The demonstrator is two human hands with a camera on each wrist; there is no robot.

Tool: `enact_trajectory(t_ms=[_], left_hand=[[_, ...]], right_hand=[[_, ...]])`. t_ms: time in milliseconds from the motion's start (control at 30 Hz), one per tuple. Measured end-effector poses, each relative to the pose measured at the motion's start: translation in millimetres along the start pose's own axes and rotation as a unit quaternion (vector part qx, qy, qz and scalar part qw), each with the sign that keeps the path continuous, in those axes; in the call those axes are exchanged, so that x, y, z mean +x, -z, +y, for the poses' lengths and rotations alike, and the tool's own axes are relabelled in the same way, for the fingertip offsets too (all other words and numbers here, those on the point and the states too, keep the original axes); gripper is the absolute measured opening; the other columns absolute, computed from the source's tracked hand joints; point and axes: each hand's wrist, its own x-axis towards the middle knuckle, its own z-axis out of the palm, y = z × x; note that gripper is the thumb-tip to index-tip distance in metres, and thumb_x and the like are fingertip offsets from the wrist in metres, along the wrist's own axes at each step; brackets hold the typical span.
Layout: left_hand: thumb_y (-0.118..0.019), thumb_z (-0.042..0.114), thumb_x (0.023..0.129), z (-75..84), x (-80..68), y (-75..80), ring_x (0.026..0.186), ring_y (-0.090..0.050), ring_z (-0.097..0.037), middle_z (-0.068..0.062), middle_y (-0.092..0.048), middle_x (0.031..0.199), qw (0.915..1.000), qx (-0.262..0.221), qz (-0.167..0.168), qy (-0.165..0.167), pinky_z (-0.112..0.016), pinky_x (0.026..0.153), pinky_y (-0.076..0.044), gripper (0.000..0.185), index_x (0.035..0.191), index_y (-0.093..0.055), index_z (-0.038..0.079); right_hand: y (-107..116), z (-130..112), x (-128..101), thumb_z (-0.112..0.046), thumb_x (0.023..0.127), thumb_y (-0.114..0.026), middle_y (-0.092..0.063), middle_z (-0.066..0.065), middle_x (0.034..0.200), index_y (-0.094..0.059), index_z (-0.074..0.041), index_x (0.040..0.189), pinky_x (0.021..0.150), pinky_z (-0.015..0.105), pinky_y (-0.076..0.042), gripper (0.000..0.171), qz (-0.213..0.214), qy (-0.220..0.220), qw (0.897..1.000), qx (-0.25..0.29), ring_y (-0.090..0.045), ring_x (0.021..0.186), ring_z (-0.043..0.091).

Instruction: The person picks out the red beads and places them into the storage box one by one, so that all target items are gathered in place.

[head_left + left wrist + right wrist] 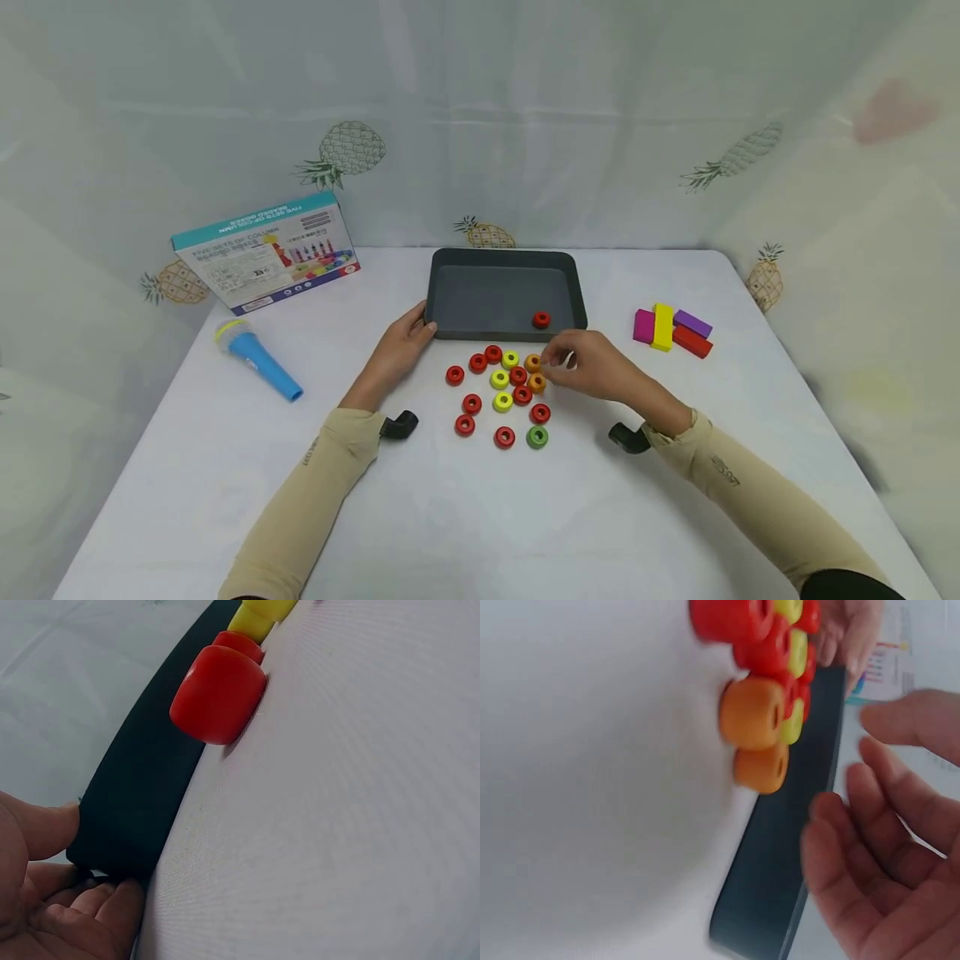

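Note:
My left hand point(401, 346) holds the near left corner of a dark grey tray point(450, 254). In the left wrist view its thumb lies on the tray's side and its curled fingers point(120, 915) sit below the corner. One red bead point(541, 320) lies inside the tray. Over the table, my right hand point(588, 362) hovers beside two orange beads, a farther one point(532, 362) and a nearer one point(536, 383). The right wrist view shows thumb and fingers point(829, 862) apart, nothing between them. Several red beads point(472, 404), yellow beads point(502, 402) and one green bead point(537, 437) lie in front of the tray.
A toy box point(270, 254) leans at the back left, with a blue toy microphone point(262, 362) in front of it. Coloured blocks, among them a yellow block point(662, 327) and a red block point(692, 341), lie to the right. A curtain point(562, 150) hangs behind the table.

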Motion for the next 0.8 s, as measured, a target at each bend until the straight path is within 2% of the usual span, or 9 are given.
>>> enact_trajectory(t_ms=[100,233,400,600,800], left_hand=[[-0.052,0.036,0.106,1.5,0.5,-0.5,0.152,-0.034,-0.02,-0.004,-0.033,0.165,1.0,-0.004,-0.007,0.001,-0.041,0.126,-0.028,0.063,0.162,-0.024,0.027],[-0.052,0.036,0.106,3.6,-0.7,0.1,0.151,-0.035,-0.02,-0.004,-0.034,0.165,1.0,0.004,-0.004,0.005,-0.041,0.125,-0.029,0.063,0.162,-0.024,0.026],[-0.051,0.038,0.106,6.3,1.8,2.6,0.151,-0.036,-0.019,-0.004,-0.037,0.163,0.9996,0.025,0.003,-0.013,-0.042,0.125,-0.029,0.063,0.162,-0.024,0.027],[-0.051,0.039,0.106,8.7,5.1,3.3,0.15,-0.037,-0.017,-0.003,-0.037,0.163,0.9994,0.027,0.005,-0.021,-0.041,0.125,-0.029,0.062,0.162,-0.025,0.028],[-0.052,0.039,0.106,4.7,2.8,0.9,0.151,-0.036,-0.016,-0.001,-0.037,0.163,0.9998,0.021,0.005,0.0,-0.041,0.126,-0.028,0.062,0.162,-0.026,0.03]], right_hand=[[-0.9,-4.4,-7.2,-0.014,0.086,-0.079,-0.071,-0.004,0.092,-0.076,-0.012,0.099,0.078,0.03,-0.059,0.013,-0.035,-0.016,0.999,0.006,-0.063,0.087,0.013],[-3.2,-7.5,-11.8,-0.015,0.086,-0.081,-0.073,-0.001,0.099,-0.076,-0.011,0.104,0.081,0.033,-0.061,0.019,-0.079,-0.007,0.997,0.02,-0.065,0.092,0.018],[-3.6,-7.0,-12.7,-0.014,0.086,-0.08,-0.073,0.002,0.101,-0.075,-0.01,0.105,0.081,0.036,-0.062,0.02,-0.093,0.013,0.995,0.024,-0.066,0.092,0.02],[-5.9,-2.5,-13.7,-0.015,0.086,-0.08,-0.072,-0.001,0.099,-0.076,-0.011,0.105,0.082,0.034,-0.061,0.02,-0.106,0.012,0.994,0.02,-0.065,0.092,0.017],[-17.0,-2.0,-16.5,-0.015,0.085,-0.081,-0.071,-0.004,0.1,-0.075,-0.014,0.109,0.082,0.028,-0.058,0.024,-0.143,-0.001,0.989,0.026,-0.062,0.093,0.015]])
